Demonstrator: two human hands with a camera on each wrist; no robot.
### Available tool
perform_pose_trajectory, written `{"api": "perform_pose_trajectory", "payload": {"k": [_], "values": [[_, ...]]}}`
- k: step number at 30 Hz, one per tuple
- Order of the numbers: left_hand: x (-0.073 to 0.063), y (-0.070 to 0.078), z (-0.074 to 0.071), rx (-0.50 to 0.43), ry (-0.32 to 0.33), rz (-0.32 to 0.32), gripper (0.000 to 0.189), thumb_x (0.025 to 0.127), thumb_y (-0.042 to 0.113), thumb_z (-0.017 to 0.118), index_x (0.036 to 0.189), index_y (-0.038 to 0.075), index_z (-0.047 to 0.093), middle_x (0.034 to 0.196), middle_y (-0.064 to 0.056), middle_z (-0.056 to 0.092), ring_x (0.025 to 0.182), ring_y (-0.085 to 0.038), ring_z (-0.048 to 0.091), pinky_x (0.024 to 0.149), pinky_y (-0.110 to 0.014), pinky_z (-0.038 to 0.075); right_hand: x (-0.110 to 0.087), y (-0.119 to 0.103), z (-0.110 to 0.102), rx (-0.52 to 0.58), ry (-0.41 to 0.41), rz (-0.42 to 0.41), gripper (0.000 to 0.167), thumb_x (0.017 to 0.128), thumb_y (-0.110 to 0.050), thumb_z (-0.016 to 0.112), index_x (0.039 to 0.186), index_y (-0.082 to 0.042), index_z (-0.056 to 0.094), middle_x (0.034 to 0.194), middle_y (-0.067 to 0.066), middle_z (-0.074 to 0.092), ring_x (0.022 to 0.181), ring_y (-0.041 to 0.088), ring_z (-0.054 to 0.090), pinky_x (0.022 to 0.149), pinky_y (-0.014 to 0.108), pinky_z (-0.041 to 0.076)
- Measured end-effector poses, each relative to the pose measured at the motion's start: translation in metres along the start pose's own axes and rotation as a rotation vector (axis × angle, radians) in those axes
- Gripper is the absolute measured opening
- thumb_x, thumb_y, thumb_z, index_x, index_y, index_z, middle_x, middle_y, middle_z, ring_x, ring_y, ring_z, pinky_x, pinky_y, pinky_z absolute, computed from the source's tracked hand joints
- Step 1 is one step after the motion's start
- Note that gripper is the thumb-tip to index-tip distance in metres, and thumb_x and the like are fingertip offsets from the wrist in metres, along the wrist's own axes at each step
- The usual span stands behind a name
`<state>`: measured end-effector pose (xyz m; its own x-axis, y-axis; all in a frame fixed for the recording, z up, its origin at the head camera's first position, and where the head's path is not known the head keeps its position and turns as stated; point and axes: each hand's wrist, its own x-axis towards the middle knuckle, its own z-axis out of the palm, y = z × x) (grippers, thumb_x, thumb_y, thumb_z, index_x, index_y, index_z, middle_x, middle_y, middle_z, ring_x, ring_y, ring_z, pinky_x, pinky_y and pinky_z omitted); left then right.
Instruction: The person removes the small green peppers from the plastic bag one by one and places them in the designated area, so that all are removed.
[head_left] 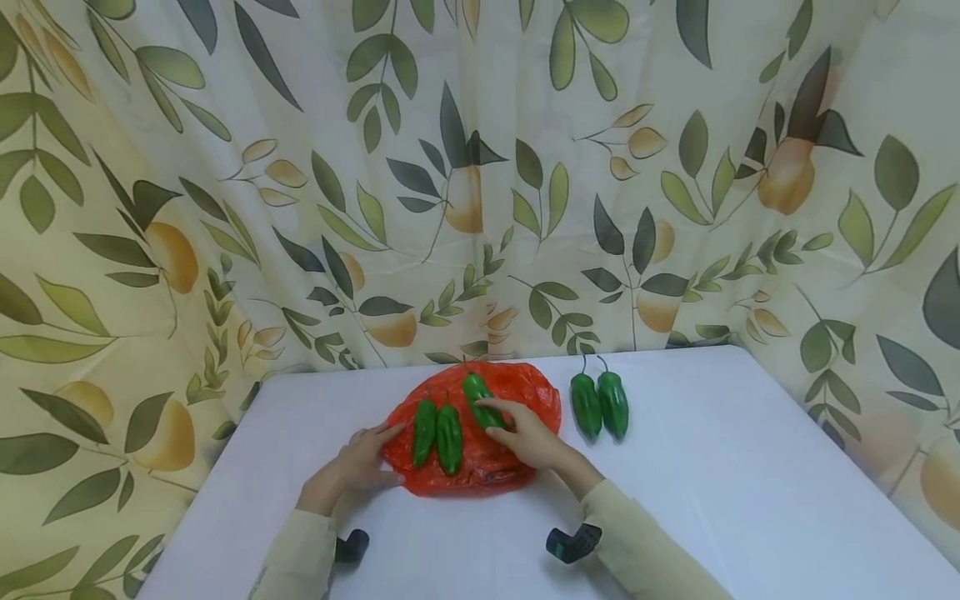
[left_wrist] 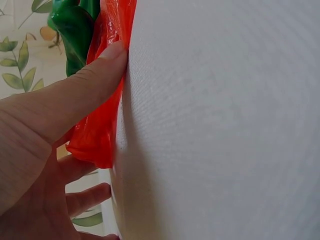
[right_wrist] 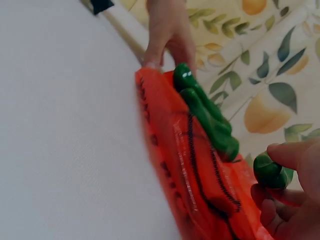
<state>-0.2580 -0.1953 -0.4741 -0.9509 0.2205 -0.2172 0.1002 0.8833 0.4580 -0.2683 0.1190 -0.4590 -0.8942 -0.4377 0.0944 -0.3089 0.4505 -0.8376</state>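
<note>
A red plastic bag (head_left: 495, 479) lies flattened on the table, printed with dark marks in the right wrist view. My right hand (head_left: 534, 437) is over its right part and pinches a green pepper (head_left: 477, 392) between thumb and fingers; the pepper's rounded end (right_wrist: 269, 172) shows in the right wrist view. Two more green peppers, one (head_left: 423, 433) beside another (head_left: 449, 440), lie on the bag left of the held one. My left hand (head_left: 362, 461) rests at the bag's left edge, fingers spread, its thumb (left_wrist: 95, 75) touching the red plastic.
Right of the bag, two green peppers (head_left: 586, 406) lie side by side on the white table (head_left: 697, 467), stems pointing away. A curtain (head_left: 480, 208) printed with leaves and fruit hangs behind the table and along both sides. Dark devices (head_left: 573, 543) sit at both wrists.
</note>
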Motion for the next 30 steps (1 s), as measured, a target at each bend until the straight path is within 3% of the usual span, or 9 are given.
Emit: {"api": "perform_pose_trajectory", "payload": {"k": [5, 18, 25, 30], "values": [[-0.002, 0.000, 0.003, -0.010, 0.006, 0.003, 0.087, 0.080, 0.034, 0.086, 0.155, 0.028, 0.043, 0.160, -0.011, 0.040, 0.145, -0.041, 0.036, 0.101, -0.068, 0.049, -0.015, -0.001, -0.006, 0.026, 0.031, -0.026, 0.047, 0.100, -0.014, 0.063, 0.146, -0.016, 0.054, 0.152, 0.016, 0.051, 0.137, 0.039, 0.049, 0.105, 0.056, 0.052], [-0.008, -0.001, 0.004, -0.002, 0.012, -0.003, 0.087, 0.079, 0.033, 0.086, 0.155, 0.026, 0.043, 0.160, -0.012, 0.041, 0.146, -0.042, 0.034, 0.102, -0.069, 0.048, -0.043, -0.006, -0.028, 0.022, 0.053, 0.027, 0.055, 0.097, -0.012, 0.067, 0.148, -0.023, 0.050, 0.147, 0.017, 0.050, 0.124, 0.035, 0.054, 0.090, 0.047, 0.061], [-0.006, 0.000, 0.003, 0.005, 0.016, 0.009, 0.089, 0.078, 0.031, 0.087, 0.155, 0.026, 0.043, 0.160, -0.013, 0.040, 0.145, -0.042, 0.035, 0.101, -0.068, 0.048, -0.054, -0.002, -0.037, -0.008, 0.073, 0.037, 0.057, 0.096, -0.011, 0.067, 0.149, -0.022, 0.048, 0.150, 0.019, 0.048, 0.120, 0.032, 0.055, 0.088, 0.041, 0.060], [-0.006, 0.002, 0.002, 0.003, 0.017, 0.011, 0.088, 0.078, 0.031, 0.087, 0.154, 0.025, 0.044, 0.160, -0.013, 0.041, 0.145, -0.042, 0.036, 0.102, -0.068, 0.049, -0.059, 0.002, -0.044, -0.022, 0.078, 0.020, 0.056, 0.097, -0.011, 0.066, 0.149, -0.018, 0.047, 0.139, 0.021, 0.053, 0.108, 0.026, 0.059, 0.080, 0.031, 0.058]]}}
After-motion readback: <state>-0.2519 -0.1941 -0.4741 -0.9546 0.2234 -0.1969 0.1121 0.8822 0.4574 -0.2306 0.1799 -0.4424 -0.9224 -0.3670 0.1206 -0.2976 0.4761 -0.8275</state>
